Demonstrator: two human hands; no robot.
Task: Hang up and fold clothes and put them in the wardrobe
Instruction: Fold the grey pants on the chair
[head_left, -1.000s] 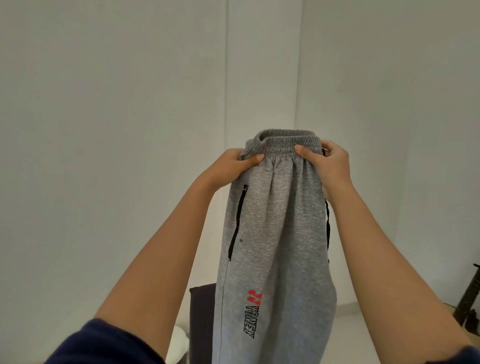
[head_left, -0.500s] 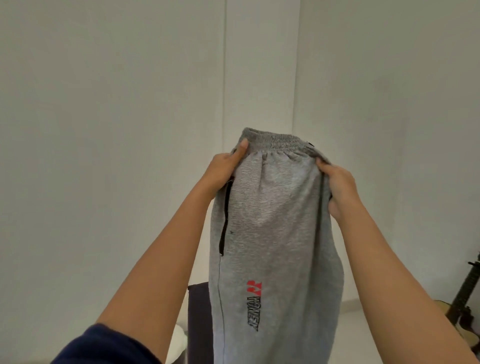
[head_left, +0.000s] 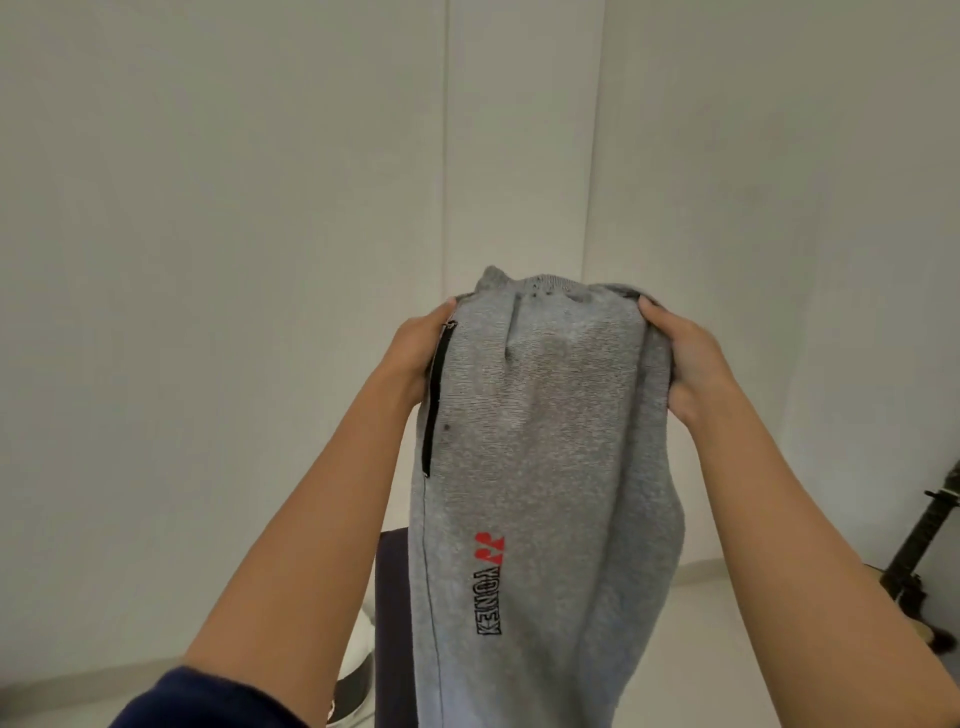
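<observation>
Grey sweatpants (head_left: 540, 441) with a black zip pocket and a red and black logo hang in front of me, held up by the top. My left hand (head_left: 418, 348) grips the left side just below the elastic waistband, by the pocket zip. My right hand (head_left: 685, 358) grips the right side, its fingers curled round bunched fabric. The waistband slumps over between my hands. The legs run out of view at the bottom. No wardrobe or hanger is in view.
White walls fill the view, with a corner straight ahead. A dark piece of furniture (head_left: 392, 623) stands behind the pants, with a white object (head_left: 358, 654) to its left. A guitar (head_left: 924, 551) leans at the right edge. Pale floor shows at lower right.
Both hands have slid from the waistband to the sides of the pants and moved lower. The waistband, taut before, now sags between them. The view has tipped down a little.
</observation>
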